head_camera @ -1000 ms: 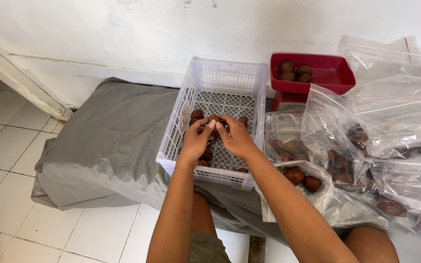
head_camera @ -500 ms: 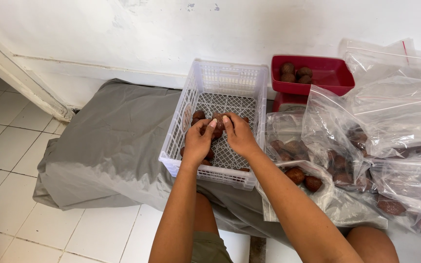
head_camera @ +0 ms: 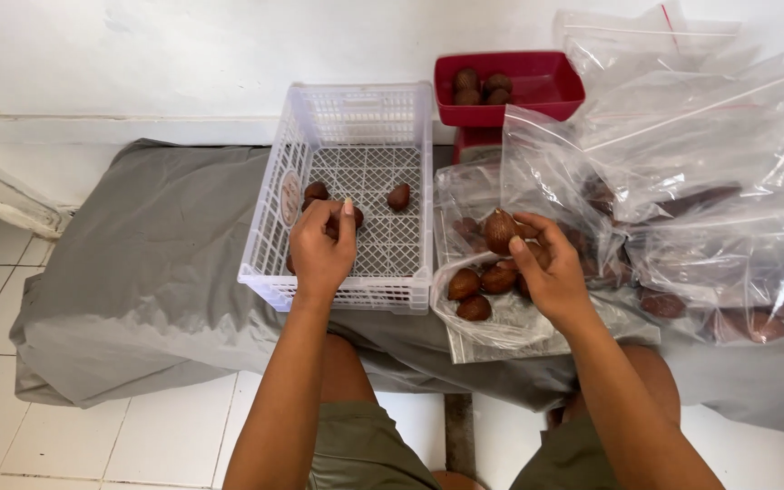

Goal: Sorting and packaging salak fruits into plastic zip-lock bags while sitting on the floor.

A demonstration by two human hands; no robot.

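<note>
Right hand (head_camera: 551, 272) pinching one brown snake fruit (head_camera: 499, 230) over the open plastic bag (head_camera: 510, 318), left hand (head_camera: 321, 249) curled on fruit in the white crate (head_camera: 356, 195); I'd watch that light fingertip pinch, it could slip.

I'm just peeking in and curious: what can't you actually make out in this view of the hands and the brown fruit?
- Left hand: its back hides whatever it may hold over the white basket.
- Clear bags: glare and folds blur the fruit inside.
- Red tray: its rim hides part of the fruit there.
- Right hand: holds one brown fruit; its far side is unseen.
</note>
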